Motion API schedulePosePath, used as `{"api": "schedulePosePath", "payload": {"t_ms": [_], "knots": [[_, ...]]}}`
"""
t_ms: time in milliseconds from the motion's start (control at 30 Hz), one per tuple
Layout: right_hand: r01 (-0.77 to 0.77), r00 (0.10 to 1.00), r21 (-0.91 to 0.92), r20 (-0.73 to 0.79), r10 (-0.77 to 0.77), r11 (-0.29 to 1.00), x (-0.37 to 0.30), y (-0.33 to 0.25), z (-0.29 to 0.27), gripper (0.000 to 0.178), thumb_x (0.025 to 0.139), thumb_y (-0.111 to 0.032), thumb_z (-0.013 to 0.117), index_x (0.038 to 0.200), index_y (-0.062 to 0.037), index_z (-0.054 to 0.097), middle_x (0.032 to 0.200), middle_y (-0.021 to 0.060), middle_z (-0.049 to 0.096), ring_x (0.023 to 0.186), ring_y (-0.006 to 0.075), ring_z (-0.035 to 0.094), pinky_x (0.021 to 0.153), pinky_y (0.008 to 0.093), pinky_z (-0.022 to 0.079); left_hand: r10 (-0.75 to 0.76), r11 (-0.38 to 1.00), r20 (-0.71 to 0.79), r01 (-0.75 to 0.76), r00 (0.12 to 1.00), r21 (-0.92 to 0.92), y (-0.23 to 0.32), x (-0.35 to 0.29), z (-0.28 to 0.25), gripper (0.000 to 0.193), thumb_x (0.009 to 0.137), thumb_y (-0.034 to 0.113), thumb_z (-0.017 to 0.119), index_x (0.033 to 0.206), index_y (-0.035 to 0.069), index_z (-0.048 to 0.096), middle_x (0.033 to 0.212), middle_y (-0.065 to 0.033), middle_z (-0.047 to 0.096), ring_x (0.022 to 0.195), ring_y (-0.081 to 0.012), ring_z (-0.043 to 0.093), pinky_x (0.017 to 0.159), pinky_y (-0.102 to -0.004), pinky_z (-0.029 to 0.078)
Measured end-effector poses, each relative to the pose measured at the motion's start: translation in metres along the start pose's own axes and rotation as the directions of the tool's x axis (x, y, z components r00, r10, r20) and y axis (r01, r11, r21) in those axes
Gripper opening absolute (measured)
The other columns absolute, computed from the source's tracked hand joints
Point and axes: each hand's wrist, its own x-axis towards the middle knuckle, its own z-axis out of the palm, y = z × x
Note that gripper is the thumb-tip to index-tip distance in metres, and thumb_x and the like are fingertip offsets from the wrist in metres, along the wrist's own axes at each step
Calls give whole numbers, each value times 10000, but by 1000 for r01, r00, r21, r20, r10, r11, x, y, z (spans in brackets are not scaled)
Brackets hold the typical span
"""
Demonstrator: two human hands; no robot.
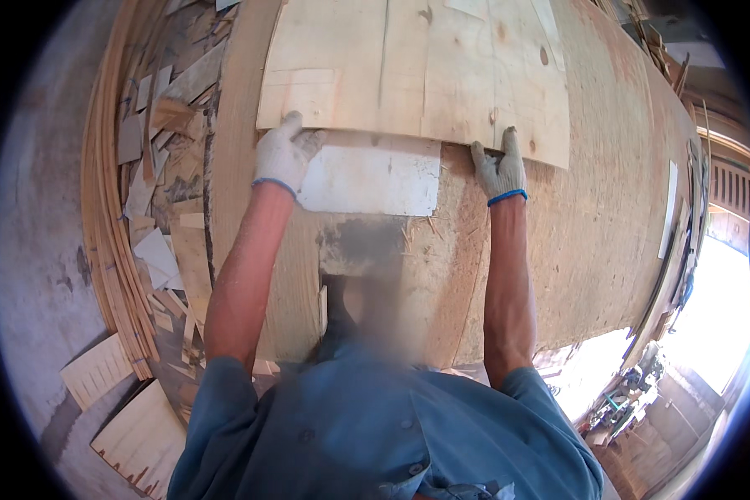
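A pale plywood sheet with knots and visible seams lies across the far part of the wooden worktop. My left hand, in a white knitted glove with a blue cuff, grips its near edge towards the left corner. Towards the right corner, my right hand, gloved the same way, grips that edge too. Parts of the fingers on both hands are hidden at the edge. A white rectangular panel lies on the worktop between my hands, its far side covered by the plywood.
The worktop has a dark-edged cutout close to my body. Long wooden strips and scattered offcuts fill the left side. At the lower left lean small boards. A cluttered pile sits at the lower right.
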Motion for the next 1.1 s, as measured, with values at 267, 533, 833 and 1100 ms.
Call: {"api": "schedulePosePath", "payload": {"t_ms": [267,533,833,1100], "knots": [[-143,988,262,-10,151,954,6,-23,12,726,881,-39,727,1486,3,328,1123,44,586,855,82,546,742,228,528,-22,1000,-50,23,998,8,6,10,5,466,967,143,619,1323,-96,437,1291,-277,487,1220,-404,512,963,-479,550],[-16,999,-49,-37,14,999,27,-1,6,717,880,-34,725,1484,-8,341,1156,44,577,840,84,536,719,232,532,-15,1000,-3,15,1000,-10,9,20,16,484,973,117,585,1365,-101,406,1366,-302,425,1307,-415,441,1006,-491,539],[-323,853,834,50,520,448,60,-47,26,565,963,-210,663,1451,-58,420,1294,125,536,1125,201,544,948,347,541,52,993,99,-41,994,-108,23,66,22,454,980,103,571,1377,-46,406,1337,-293,467,1287,-428,466,1073,-547,467],[-203,967,665,19,255,719,45,-41,-16,443,1024,-175,554,1429,-26,450,1309,84,582,1124,224,586,975,373,524,144,990,93,-144,985,-11,52,19,-12,374,957,136,595,1297,-2,527,1235,-202,594,1143,-350,591,975,-484,543]]}}
